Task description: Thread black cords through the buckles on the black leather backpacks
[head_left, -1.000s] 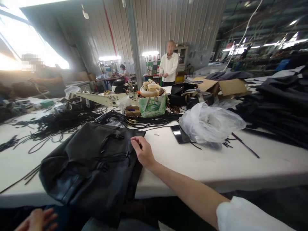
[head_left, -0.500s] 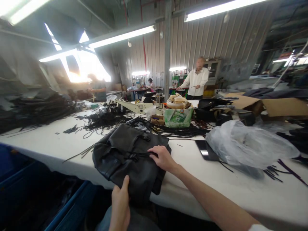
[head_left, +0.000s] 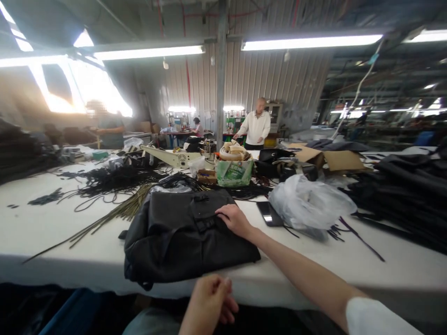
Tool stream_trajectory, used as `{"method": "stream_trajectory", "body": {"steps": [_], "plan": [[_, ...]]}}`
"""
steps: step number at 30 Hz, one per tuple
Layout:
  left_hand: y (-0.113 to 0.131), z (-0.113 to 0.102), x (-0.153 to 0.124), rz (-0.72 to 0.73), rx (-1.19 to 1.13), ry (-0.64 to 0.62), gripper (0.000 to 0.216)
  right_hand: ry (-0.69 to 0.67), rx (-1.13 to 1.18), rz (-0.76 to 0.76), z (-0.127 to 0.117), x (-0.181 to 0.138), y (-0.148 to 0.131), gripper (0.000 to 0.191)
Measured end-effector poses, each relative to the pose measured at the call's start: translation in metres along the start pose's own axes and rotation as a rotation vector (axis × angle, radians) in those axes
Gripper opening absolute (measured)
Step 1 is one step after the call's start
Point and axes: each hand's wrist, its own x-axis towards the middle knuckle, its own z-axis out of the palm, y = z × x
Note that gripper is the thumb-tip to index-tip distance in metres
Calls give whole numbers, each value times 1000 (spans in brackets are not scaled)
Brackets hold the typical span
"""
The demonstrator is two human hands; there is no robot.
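A black bag (head_left: pixel 167 232) with a flap, straps and a dark buckle (head_left: pixel 206 225) lies flat on the white-covered table, close to its front edge. My right hand (head_left: pixel 238 222) rests on the bag's right side, its fingers bent and closed on the black material beside the buckle. Just what the fingertips pinch is partly hidden. My left hand (head_left: pixel 209 300) is off the bag, in front of the table edge. Its fingers are loosely curled, with thumb and fingers apart and nothing seen between them.
Olive-coloured cords (head_left: pixel 129 207) and a heap of black cords (head_left: pixel 118 177) lie left of the bag. Behind it stands a green-and-white box (head_left: pixel 234 173) holding rolls. To the right are a phone (head_left: pixel 269 214), a clear plastic bag (head_left: pixel 307 200) and black fabric (head_left: pixel 401 195). Co-workers stand farther back.
My left hand has let go of the bag's near edge and moved right. The bag now lies turned and flatter on the table, uncovering the olive cords. The view has swung right.
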Motion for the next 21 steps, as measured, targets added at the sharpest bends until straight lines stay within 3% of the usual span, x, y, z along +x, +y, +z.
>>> {"method": "stream_trajectory", "body": {"steps": [2,4,8,12,16,21], "plan": [[26,-28,-9,192,67,141,81,26,13,1,6,-2,-2,13],[58,-51,-14,267,100,295,79,60,50,2,8,-1,-5,10],[106,-70,-4,353,137,513,84,166,169,28,1,-4,-8,7],[123,-74,26,343,124,553,80,332,280,196,-7,-7,-4,23],[126,-69,63,318,198,503,73,434,402,368,-15,-2,5,44],[121,-44,99,284,150,468,47,517,685,450,-26,-2,6,43]]}}
